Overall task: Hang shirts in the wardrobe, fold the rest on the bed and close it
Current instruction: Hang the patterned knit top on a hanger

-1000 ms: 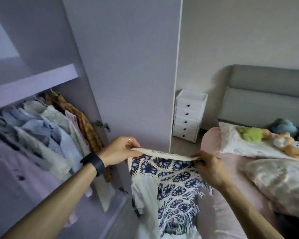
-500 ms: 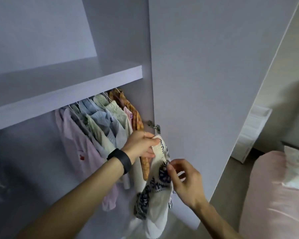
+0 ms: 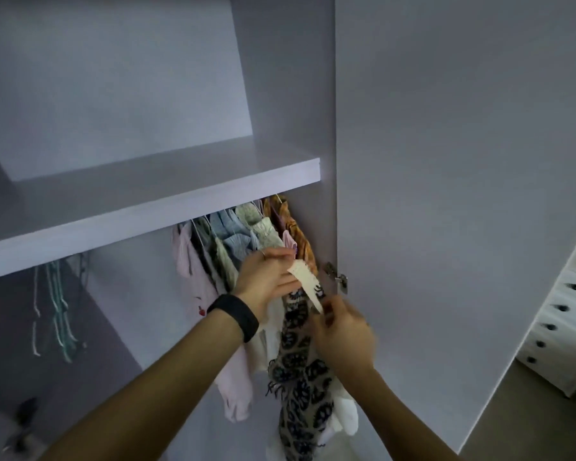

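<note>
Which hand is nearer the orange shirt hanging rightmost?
Left. The left hand, gripping the patterned top, sits just below the orange shirt; the right hand is lower, near the hinge.

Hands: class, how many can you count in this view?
2. The left hand holds the cream edge of the patterned garment by the hanging shirts; the right hand pinches that edge lower down, beside the door hinge. No others seem hidden.

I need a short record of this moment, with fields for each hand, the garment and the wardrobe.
left hand: pinches the cream trim of the patterned top, in front of the hanging shirts
right hand: pinches the same trim lower down
patterned top: hangs down from both hands
wardrobe door: open
</note>
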Demonstrator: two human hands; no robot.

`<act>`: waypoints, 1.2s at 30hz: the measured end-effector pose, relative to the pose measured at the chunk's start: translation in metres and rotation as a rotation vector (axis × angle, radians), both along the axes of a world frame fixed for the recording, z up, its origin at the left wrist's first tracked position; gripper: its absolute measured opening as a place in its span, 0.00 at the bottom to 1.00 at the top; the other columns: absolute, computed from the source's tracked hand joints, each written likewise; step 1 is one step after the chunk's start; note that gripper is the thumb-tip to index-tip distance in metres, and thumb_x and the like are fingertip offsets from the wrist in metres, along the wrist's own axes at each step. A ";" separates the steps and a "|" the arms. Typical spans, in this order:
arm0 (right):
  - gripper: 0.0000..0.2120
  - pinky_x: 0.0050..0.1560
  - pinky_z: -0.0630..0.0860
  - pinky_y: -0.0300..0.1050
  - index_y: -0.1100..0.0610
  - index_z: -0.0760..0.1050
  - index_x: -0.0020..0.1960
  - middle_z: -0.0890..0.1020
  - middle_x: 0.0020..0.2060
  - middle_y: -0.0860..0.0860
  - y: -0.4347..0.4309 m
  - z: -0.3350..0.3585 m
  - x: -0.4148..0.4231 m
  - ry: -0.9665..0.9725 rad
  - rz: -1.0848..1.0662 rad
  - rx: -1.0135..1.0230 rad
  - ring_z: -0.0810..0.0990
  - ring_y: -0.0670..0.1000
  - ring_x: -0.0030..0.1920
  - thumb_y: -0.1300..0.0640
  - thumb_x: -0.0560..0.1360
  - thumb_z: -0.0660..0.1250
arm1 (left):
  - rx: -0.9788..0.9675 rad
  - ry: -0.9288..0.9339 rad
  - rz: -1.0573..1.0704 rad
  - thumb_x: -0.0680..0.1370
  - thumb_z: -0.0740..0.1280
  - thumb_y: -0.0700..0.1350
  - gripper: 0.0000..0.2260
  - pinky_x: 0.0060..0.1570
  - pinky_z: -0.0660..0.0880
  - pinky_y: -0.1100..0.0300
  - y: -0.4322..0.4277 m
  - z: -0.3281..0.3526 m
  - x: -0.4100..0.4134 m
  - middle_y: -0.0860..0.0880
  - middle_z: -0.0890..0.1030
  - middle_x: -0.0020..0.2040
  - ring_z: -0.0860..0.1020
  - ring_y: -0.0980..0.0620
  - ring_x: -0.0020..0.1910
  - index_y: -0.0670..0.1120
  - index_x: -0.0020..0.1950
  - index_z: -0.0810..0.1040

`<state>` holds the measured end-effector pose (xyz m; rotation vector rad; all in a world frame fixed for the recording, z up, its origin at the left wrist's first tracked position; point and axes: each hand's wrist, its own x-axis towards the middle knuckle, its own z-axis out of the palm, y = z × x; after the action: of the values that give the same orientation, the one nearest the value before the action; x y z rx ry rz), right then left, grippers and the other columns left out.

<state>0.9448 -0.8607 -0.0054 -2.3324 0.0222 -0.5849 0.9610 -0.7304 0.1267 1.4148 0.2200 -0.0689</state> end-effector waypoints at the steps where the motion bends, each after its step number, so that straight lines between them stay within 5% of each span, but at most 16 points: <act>1: 0.08 0.33 0.70 0.42 0.52 0.76 0.52 0.79 0.38 0.47 -0.004 -0.001 0.002 -0.007 0.012 -0.037 0.76 0.52 0.33 0.50 0.77 0.67 | 0.000 -0.009 0.048 0.82 0.64 0.36 0.06 0.40 0.83 0.58 0.006 0.001 0.001 0.43 0.82 0.54 0.83 0.46 0.49 0.41 0.55 0.80; 6: 0.15 0.35 0.75 0.45 0.51 0.75 0.63 0.81 0.42 0.51 -0.034 -0.014 0.013 0.116 0.109 -0.301 0.79 0.55 0.38 0.52 0.77 0.61 | 0.054 -0.067 0.353 0.82 0.64 0.36 0.05 0.42 0.83 0.56 0.050 -0.004 0.000 0.42 0.82 0.49 0.82 0.45 0.44 0.41 0.53 0.80; 10: 0.12 0.40 0.75 0.48 0.56 0.78 0.59 0.81 0.49 0.55 -0.054 -0.021 0.026 0.071 0.203 -0.272 0.79 0.60 0.47 0.56 0.76 0.67 | 0.115 -0.091 0.626 0.81 0.64 0.35 0.06 0.36 0.81 0.59 0.109 -0.024 -0.016 0.40 0.84 0.46 0.84 0.44 0.41 0.42 0.52 0.80; 14: 0.11 0.43 0.78 0.51 0.57 0.78 0.59 0.82 0.50 0.56 -0.063 -0.022 0.046 0.106 0.270 -0.191 0.80 0.61 0.43 0.59 0.76 0.69 | 0.183 0.006 0.867 0.79 0.65 0.34 0.07 0.41 0.82 0.55 0.172 -0.052 -0.046 0.38 0.84 0.48 0.85 0.43 0.40 0.45 0.48 0.80; 17: 0.07 0.37 0.76 0.45 0.54 0.83 0.54 0.85 0.41 0.55 -0.053 -0.017 0.055 0.007 0.339 -0.168 0.82 0.58 0.36 0.60 0.76 0.70 | 0.193 0.088 0.926 0.79 0.66 0.34 0.07 0.36 0.82 0.57 0.207 -0.070 -0.079 0.39 0.85 0.45 0.85 0.45 0.36 0.44 0.49 0.82; 21: 0.05 0.40 0.71 0.36 0.51 0.86 0.52 0.87 0.41 0.46 -0.020 0.002 0.053 -0.078 0.535 -0.113 0.83 0.48 0.38 0.55 0.77 0.72 | 0.406 0.217 0.669 0.80 0.66 0.36 0.09 0.31 0.76 0.60 0.216 -0.084 -0.102 0.42 0.84 0.40 0.81 0.44 0.35 0.41 0.59 0.80; 24: 0.05 0.42 0.72 0.28 0.47 0.86 0.51 0.84 0.39 0.36 0.013 0.020 0.045 -0.013 0.714 -0.047 0.80 0.36 0.41 0.51 0.77 0.72 | 0.599 0.163 0.283 0.78 0.72 0.40 0.08 0.36 0.75 0.61 0.191 -0.083 -0.111 0.39 0.82 0.54 0.78 0.45 0.44 0.45 0.56 0.80; 26: 0.05 0.45 0.75 0.29 0.47 0.85 0.51 0.83 0.40 0.35 0.034 0.031 0.036 0.020 0.829 -0.025 0.81 0.35 0.44 0.52 0.78 0.71 | 0.798 0.071 0.050 0.76 0.74 0.49 0.10 0.50 0.73 0.64 0.167 -0.083 -0.113 0.53 0.80 0.60 0.78 0.54 0.55 0.55 0.56 0.79; 29: 0.04 0.49 0.77 0.34 0.47 0.85 0.50 0.85 0.43 0.40 0.061 0.046 0.023 0.014 0.913 0.022 0.82 0.38 0.46 0.53 0.78 0.71 | 0.900 -0.062 -0.126 0.74 0.74 0.57 0.19 0.53 0.66 0.78 0.133 -0.089 -0.113 0.67 0.75 0.61 0.72 0.67 0.58 0.61 0.63 0.74; 32: 0.05 0.48 0.77 0.34 0.45 0.84 0.50 0.85 0.42 0.41 0.073 0.055 0.014 -0.003 0.953 0.064 0.82 0.41 0.45 0.55 0.77 0.72 | 0.897 -0.127 -0.085 0.80 0.68 0.53 0.14 0.64 0.71 0.64 0.117 -0.111 -0.112 0.58 0.79 0.62 0.75 0.58 0.61 0.54 0.65 0.77; 36: 0.06 0.44 0.74 0.29 0.47 0.83 0.50 0.83 0.44 0.39 0.065 0.061 0.012 -0.047 0.929 0.032 0.81 0.39 0.45 0.57 0.77 0.72 | 1.006 -0.107 0.074 0.83 0.59 0.55 0.09 0.50 0.78 0.51 0.126 -0.128 -0.128 0.51 0.84 0.47 0.81 0.50 0.47 0.54 0.49 0.76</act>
<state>0.9564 -0.7961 0.0554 -1.9933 -1.0001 -0.1530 0.8327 -0.6043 -0.0016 2.4002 0.2265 0.2088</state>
